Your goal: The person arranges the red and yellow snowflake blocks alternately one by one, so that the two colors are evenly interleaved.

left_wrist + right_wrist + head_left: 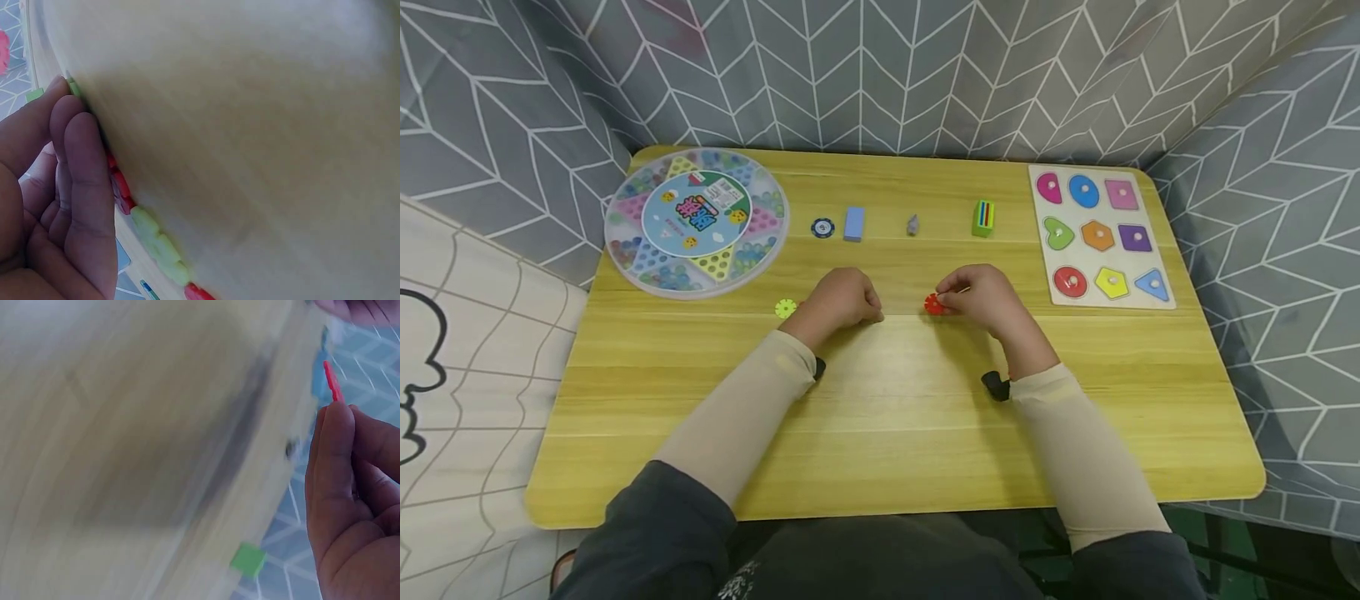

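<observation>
My left hand (838, 307) is low over the middle of the table, thumb and finger pinching a small green notched disc (74, 87), seen edge-on in the left wrist view. Beside that hand lie a yellow-green notched disc (786, 308) and a red notched disc (120, 184), which the hand mostly covers in the head view. Between thumb and fingertips, my right hand (988, 300) holds another red notched disc (933, 305). In the right wrist view this red disc (333, 381) stands raised above the fingertips.
Along the back sit a poker chip (823, 227), a blue block (853, 224), a small grey piece (913, 225) and a green box with coloured stripes (983, 218). A round lidded game case (775, 250) stands left, a shape puzzle board (1120, 296) right.
</observation>
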Tool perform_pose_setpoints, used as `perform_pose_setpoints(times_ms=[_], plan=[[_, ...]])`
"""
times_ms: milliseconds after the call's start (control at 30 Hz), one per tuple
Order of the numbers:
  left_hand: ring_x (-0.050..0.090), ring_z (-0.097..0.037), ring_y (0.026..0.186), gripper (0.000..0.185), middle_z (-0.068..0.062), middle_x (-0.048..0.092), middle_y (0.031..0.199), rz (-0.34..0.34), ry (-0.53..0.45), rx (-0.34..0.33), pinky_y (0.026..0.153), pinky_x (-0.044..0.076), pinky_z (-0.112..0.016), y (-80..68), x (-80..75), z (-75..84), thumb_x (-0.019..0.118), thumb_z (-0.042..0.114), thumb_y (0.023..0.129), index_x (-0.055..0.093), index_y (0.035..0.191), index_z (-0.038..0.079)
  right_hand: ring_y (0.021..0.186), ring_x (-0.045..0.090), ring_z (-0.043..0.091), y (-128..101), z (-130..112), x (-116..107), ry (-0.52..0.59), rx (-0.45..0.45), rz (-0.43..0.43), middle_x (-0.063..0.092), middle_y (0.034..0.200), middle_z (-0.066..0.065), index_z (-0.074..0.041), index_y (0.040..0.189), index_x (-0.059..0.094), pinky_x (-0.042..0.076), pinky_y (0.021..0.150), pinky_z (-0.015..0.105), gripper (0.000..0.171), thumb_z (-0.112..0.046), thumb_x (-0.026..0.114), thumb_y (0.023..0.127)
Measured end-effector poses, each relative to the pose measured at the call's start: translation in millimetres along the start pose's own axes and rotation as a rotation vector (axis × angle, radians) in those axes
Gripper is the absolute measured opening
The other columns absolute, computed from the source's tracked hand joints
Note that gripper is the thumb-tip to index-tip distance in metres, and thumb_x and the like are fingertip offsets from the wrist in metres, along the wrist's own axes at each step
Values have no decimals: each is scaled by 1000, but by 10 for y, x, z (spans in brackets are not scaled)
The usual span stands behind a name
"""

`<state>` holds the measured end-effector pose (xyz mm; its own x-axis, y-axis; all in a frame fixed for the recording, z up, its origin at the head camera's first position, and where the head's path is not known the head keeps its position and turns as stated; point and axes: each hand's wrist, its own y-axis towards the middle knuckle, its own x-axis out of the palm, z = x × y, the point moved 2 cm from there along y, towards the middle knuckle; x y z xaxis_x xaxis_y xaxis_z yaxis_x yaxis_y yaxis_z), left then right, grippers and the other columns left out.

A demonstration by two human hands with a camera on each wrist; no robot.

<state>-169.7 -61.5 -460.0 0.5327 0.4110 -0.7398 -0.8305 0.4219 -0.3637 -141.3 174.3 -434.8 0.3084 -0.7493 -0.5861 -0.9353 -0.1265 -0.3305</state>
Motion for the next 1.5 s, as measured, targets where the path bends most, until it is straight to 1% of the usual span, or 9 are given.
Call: perform_pose_setpoints(times_ms=[200,400,533,700,800,967,1100,1267,1500], plan=[[64,-18,92,10,4,75,93,-15,-12,-12,90,51,-34,15,6,3,83,23,90,83,90,13,87,71,24,195,-135,279,99,61,-80,70,100,15,4,105,73,60,81,38,11,-2,72,96],[62,-18,87,10,4,73,89,-14,-12,-21,86,51,-33,25,7,-5,83,23,90,81,88,13,81,70,20,265,-172,440,93,83,-104,72,99,15,4,102,73,59,73,30,9,-2,73,94],[61,-17,86,11,4,72,88,-11,-11,-18,84,50,-32,31,10,-24,83,24,90,81,87,13,79,68,18,294,-180,515,30,67,-96,72,96,12,1,99,75,56,70,27,7,-3,73,94],[60,-17,82,13,4,71,84,-13,-20,-18,81,50,-32,18,-3,-15,83,24,90,80,84,13,76,65,18,301,-232,567,-116,0,-58,72,87,7,-2,94,76,52,70,28,4,-6,75,93],[59,-16,79,14,4,69,79,-16,-23,-16,77,49,-31,11,-13,-6,82,24,90,79,82,12,77,64,20,296,-275,585,-178,-27,-39,72,85,6,-3,92,77,52,72,31,4,-6,75,93],[57,-16,75,15,4,67,74,-19,-32,-13,73,47,-30,9,-18,-6,82,22,90,78,80,12,84,63,22,307,-312,606,-257,-53,-15,73,86,5,-5,89,78,51,79,35,5,-7,76,92],[57,-16,75,16,5,67,73,-18,-26,-5,72,47,-29,6,-16,-6,82,23,90,79,79,12,89,64,24,310,-330,614,-292,-68,-8,73,87,5,-5,88,78,52,84,37,5,-7,75,92],[58,-16,76,17,5,68,75,-16,-29,-1,74,47,-30,2,-15,-9,82,23,90,79,78,12,90,65,24,303,-340,611,-320,-82,2,74,87,4,-6,87,80,52,86,38,5,-7,76,91],[59,-17,78,15,5,69,78,-20,-19,-4,77,49,-32,15,-7,-19,81,23,90,79,80,13,87,64,23,297,-314,601,-280,-67,9,74,84,3,-6,86,80,51,83,37,8,-10,77,92]])
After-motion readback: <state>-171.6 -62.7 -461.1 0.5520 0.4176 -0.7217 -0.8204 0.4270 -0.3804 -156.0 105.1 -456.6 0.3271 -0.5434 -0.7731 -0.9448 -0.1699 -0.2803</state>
